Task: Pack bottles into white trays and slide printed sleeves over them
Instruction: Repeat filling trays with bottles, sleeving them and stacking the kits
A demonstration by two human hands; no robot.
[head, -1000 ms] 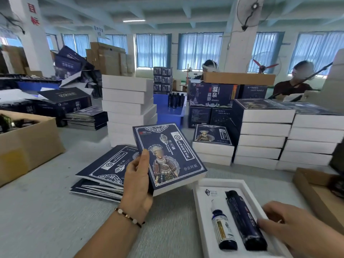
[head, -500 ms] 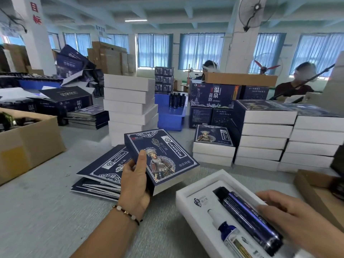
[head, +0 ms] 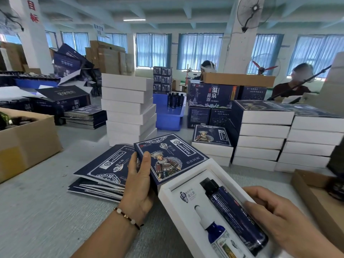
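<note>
From my head camera I look down on a grey worktable point(head: 37, 211) in a bright packing room with blue-curtained windows point(head: 200, 51), white pillars and a wall fan point(head: 250, 13). A stack of plain white trays point(head: 128, 108) stands ahead, stacks of sleeved boxes point(head: 260, 138) to the right, a blue plastic bin point(head: 170, 114) between them, and an open cardboard carton point(head: 24, 144) at the left edge. Two other people sit at the far side.

My left hand point(head: 138, 185) grips a printed sleeve point(head: 170, 157), thumb curled on its top face, fingers underneath. It is tilted, its long axis running away from me to the left, its open end touching the far end of the white tray point(head: 167, 200). Flat sleeves point(head: 104, 168) lie piled beneath.

My right hand point(head: 279, 216) holds the tray's right side, fingers curled over the rim and onto the tall dark bottle point(head: 234, 215). The tray's long axis runs from near right to far left. The tall bottle's black cap points at the sleeve; beside it lies the small blue dropper bottle point(head: 214, 229), tip pointing likewise.
</note>
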